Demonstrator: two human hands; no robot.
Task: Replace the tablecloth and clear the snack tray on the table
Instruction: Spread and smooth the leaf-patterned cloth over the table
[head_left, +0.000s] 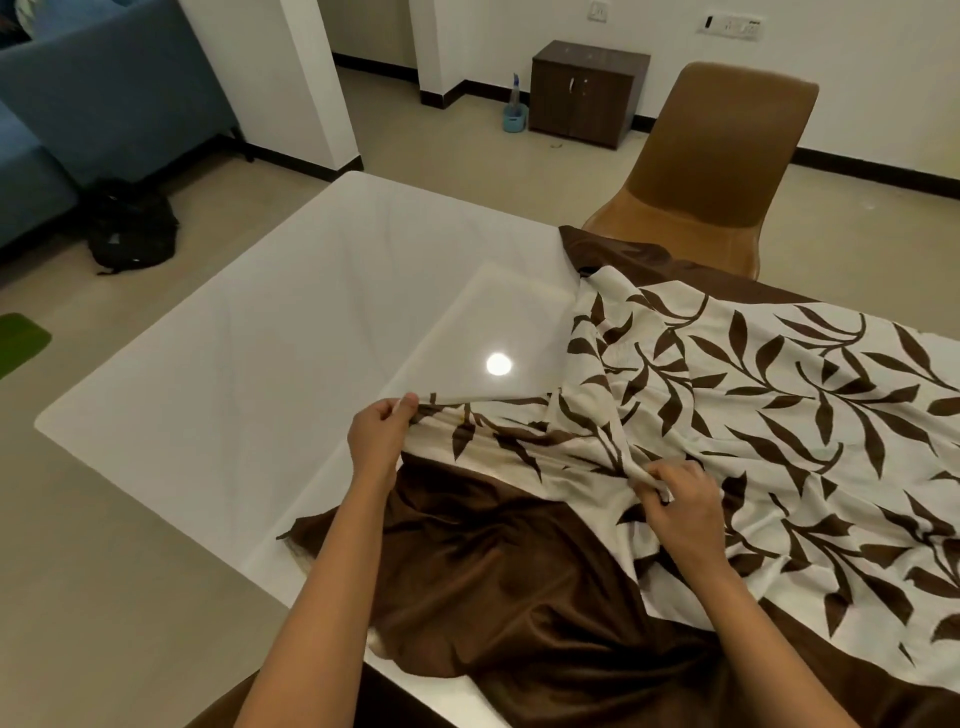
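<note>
A cream tablecloth with brown leaf print (753, 415) lies bunched over the right half of a glossy white table (249, 374). Its brown satin border (498, 587) is rumpled at the near edge. One corner is folded back, showing a plain white underside (498, 332). My left hand (379, 441) pinches the edge of that folded corner. Near the cloth's middle, my right hand (680, 499) grips a gathered fold. No snack tray is in view.
A tan chair (711, 161) stands at the table's far side. On the floor at left lie a black bag (130, 228) and a green mat (21, 340). A blue sofa (88, 93) and a dark cabinet (587, 93) stand further back.
</note>
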